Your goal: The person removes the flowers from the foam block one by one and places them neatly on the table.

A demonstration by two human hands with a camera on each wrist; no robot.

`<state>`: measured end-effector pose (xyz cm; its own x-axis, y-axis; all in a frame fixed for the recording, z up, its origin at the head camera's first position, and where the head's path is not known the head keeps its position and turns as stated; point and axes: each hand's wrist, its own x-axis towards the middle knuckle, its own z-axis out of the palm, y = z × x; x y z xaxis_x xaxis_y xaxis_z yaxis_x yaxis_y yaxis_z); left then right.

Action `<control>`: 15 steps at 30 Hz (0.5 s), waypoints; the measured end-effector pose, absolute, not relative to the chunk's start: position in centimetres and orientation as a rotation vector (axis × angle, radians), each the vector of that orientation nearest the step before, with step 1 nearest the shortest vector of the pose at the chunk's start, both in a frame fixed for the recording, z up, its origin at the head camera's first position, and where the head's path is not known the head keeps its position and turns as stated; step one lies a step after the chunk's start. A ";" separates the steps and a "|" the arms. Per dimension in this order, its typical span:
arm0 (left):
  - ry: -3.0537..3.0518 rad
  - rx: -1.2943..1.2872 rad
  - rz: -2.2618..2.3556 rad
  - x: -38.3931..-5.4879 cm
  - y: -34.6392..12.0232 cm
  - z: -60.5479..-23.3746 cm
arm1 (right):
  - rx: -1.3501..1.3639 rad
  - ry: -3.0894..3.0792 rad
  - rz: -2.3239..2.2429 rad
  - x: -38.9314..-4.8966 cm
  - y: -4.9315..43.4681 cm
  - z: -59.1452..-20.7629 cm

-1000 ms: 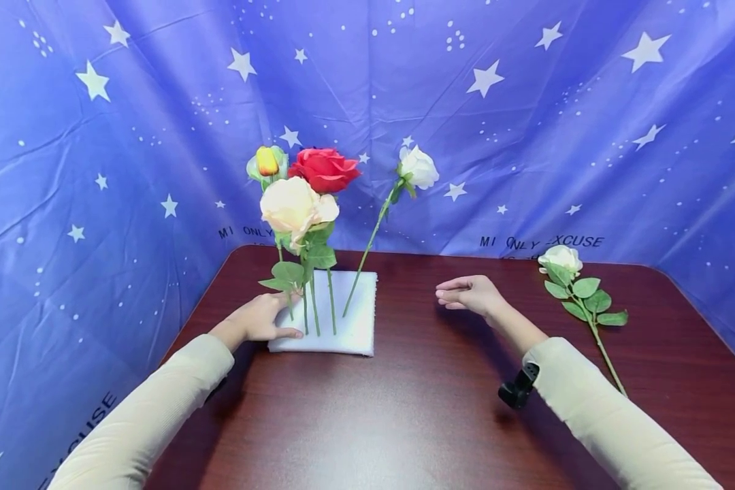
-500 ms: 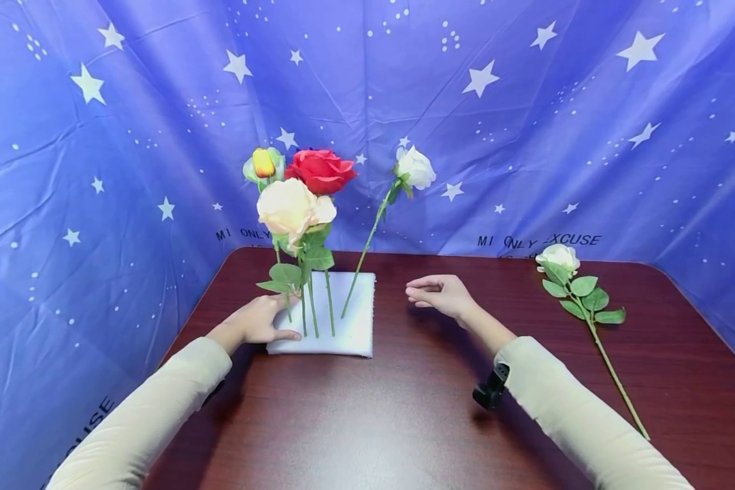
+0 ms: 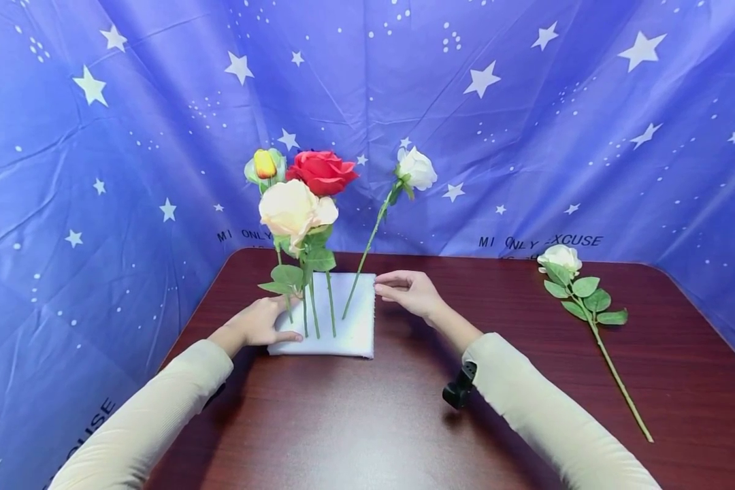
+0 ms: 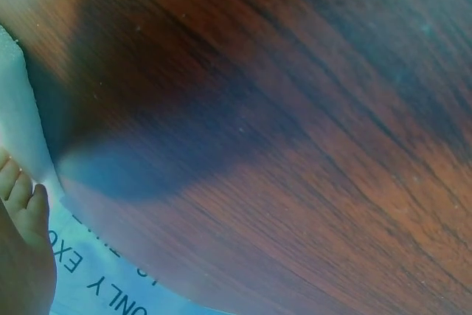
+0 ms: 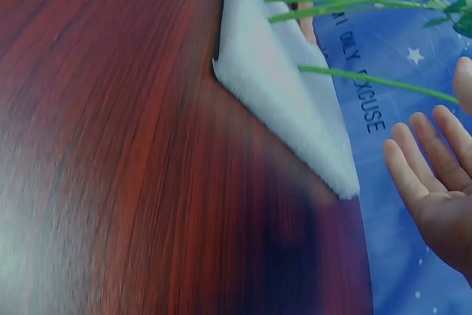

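A white foam block (image 3: 358, 333) lies on the table with several artificial flowers standing in it. These include a red rose (image 3: 321, 171), a cream rose (image 3: 290, 206) and a yellow-orange tulip (image 3: 265, 164) on the left. A white rose (image 3: 416, 169) leans to the right from the block's rear half. My left hand (image 3: 254, 321) rests on the block's left side, thumb and fingers spread around the stems. Nothing is held in my right hand (image 3: 415, 295); its fingertips are right by the block's back right corner. In the right wrist view, the right hand's fingers (image 5: 413, 156) are extended.
Another white rose (image 3: 560, 260) with a leafy green stem lies on the right of the dark wooden table (image 3: 367, 415). A blue star-patterned cloth (image 3: 367, 82) hangs behind and at both sides.
My right hand has moved left across the table to the foam block's right side. My left hand and the standing flowers have stayed in place.
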<state>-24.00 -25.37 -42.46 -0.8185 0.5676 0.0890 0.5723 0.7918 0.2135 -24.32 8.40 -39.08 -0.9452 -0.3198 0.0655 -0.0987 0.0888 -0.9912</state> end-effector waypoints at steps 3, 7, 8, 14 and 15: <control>-2.959 -0.934 -0.348 -24.1 -25.4 -42.6 | -0.444 2.155 -1.996 -24.4 7.4 -39.1; -2.951 -0.940 -0.338 -24.1 -25.5 -42.8 | -0.448 2.135 -2.002 -24.5 6.2 -39.2; -2.947 -0.944 -0.338 -24.1 -25.5 -42.8 | -0.455 2.133 -2.003 -24.5 5.9 -39.2; -2.921 -0.967 -0.333 -24.3 -25.5 -42.9 | -0.518 2.056 -2.103 -24.5 4.1 -38.9; -2.924 -0.966 -0.336 -24.3 -25.5 -42.9 | -0.529 2.044 -2.118 -24.5 3.8 -38.9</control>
<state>-24.25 -25.48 -42.87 -0.8045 0.5839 0.1091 0.5934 0.7819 0.1909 -24.48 3.79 -38.91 -0.9263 -0.3471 0.1466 -0.1341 -0.0597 -0.9892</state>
